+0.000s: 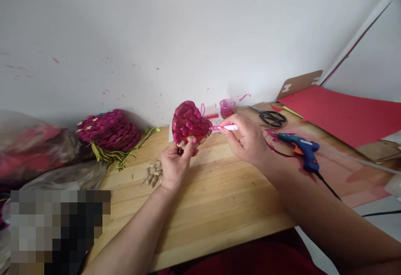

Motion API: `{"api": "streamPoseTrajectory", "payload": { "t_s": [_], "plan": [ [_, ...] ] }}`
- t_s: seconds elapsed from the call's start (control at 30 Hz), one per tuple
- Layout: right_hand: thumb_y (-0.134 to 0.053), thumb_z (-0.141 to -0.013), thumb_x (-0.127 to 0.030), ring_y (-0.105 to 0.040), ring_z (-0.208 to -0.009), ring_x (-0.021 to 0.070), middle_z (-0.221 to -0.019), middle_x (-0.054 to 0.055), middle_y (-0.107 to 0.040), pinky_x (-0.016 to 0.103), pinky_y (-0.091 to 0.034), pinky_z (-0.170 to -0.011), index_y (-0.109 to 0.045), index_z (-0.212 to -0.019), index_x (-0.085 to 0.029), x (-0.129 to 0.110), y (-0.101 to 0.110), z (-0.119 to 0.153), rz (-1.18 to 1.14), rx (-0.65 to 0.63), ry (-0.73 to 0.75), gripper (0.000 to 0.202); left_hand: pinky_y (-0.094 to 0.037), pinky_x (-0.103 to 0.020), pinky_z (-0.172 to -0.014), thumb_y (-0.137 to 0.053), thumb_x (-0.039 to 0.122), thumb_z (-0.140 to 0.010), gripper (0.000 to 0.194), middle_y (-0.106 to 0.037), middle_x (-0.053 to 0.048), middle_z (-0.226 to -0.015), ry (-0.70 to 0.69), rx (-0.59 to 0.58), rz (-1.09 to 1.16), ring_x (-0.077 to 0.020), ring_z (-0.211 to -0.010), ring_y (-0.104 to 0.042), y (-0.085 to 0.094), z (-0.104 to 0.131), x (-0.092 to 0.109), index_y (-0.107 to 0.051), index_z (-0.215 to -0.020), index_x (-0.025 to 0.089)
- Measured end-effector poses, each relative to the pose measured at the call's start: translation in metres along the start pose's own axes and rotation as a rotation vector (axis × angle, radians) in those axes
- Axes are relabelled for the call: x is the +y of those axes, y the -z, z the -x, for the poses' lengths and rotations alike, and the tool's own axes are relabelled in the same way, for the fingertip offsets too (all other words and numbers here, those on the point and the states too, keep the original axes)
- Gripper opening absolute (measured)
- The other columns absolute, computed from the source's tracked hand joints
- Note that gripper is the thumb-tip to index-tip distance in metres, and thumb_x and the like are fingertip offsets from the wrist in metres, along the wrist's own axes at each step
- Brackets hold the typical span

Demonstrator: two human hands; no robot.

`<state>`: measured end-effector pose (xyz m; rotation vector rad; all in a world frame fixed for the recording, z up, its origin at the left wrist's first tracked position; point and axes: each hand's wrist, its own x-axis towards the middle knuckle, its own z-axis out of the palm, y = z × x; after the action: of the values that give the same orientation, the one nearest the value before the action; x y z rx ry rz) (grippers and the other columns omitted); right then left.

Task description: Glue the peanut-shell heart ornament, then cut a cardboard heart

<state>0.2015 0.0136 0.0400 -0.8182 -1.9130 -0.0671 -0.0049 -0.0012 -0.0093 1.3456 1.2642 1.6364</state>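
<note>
A bumpy piece covered in peanut shells is held up above the wooden table. Most of its shells are magenta; those along the lower edge are pale and unpainted. My left hand grips it from below, thumb on the front. Between the fingers of my right hand is a white-handled brush, its pink tip touching the piece's right edge. Behind them stands a clear cup with pink paint. Loose peanuts lie left of my left wrist.
Stacked magenta pieces with green strings sit at the left, beside plastic bags. To the right are black-handled scissors, a blue glue gun with a cord, and red sheets. The white wall rises behind.
</note>
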Motion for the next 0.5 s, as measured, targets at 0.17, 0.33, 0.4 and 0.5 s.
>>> {"api": "streamPoseTrajectory", "payload": {
  "t_s": [0.17,0.33,0.4,0.5],
  "plan": [
    [-0.055,-0.095,-0.016,-0.060,-0.082,0.0210,-0.085,0.004,-0.069,0.035,-0.047,-0.076,-0.060,-0.093,-0.021,-0.0007,-0.0005,-0.0002,0.015,-0.015,0.040,0.008,-0.059,-0.024,-0.055,-0.078,0.045,-0.078,0.031,-0.072,-0.002,-0.069,-0.017,0.017,-0.026,-0.0170,-0.058,-0.072,0.0005,0.0005,-0.0004,-0.071,-0.083,0.015],
    [-0.055,-0.095,-0.013,-0.062,-0.086,0.0205,-0.087,0.005,-0.070,0.033,-0.048,-0.075,-0.060,-0.095,-0.021,-0.0043,-0.0052,0.0015,-0.059,-0.079,0.088,0.009,-0.058,-0.023,-0.054,-0.077,0.047,-0.079,0.032,-0.071,-0.002,-0.068,-0.023,0.011,-0.033,-0.0160,-0.057,-0.071,0.0004,-0.0006,0.0022,-0.071,-0.083,0.015],
    [-0.056,-0.095,-0.015,-0.062,-0.085,0.0208,-0.087,0.005,-0.070,0.034,-0.048,-0.075,-0.060,-0.095,-0.021,-0.0032,-0.0052,0.0017,-0.060,-0.080,0.061,0.008,-0.058,-0.023,-0.054,-0.077,0.047,-0.079,0.032,-0.071,-0.002,-0.067,-0.018,0.005,-0.020,-0.0160,-0.057,-0.071,-0.0001,-0.0006,0.0021,-0.071,-0.082,0.016],
    [-0.056,-0.094,-0.017,-0.061,-0.082,0.0217,-0.084,0.004,-0.069,0.035,-0.048,-0.075,-0.060,-0.093,-0.022,-0.0014,-0.0036,0.0007,-0.005,-0.030,0.024,0.007,-0.057,-0.023,-0.053,-0.078,0.047,-0.078,0.032,-0.070,-0.002,-0.065,-0.005,0.003,-0.016,-0.0165,-0.057,-0.071,-0.0008,0.0002,0.0016,-0.070,-0.080,0.016]
  ]
}}
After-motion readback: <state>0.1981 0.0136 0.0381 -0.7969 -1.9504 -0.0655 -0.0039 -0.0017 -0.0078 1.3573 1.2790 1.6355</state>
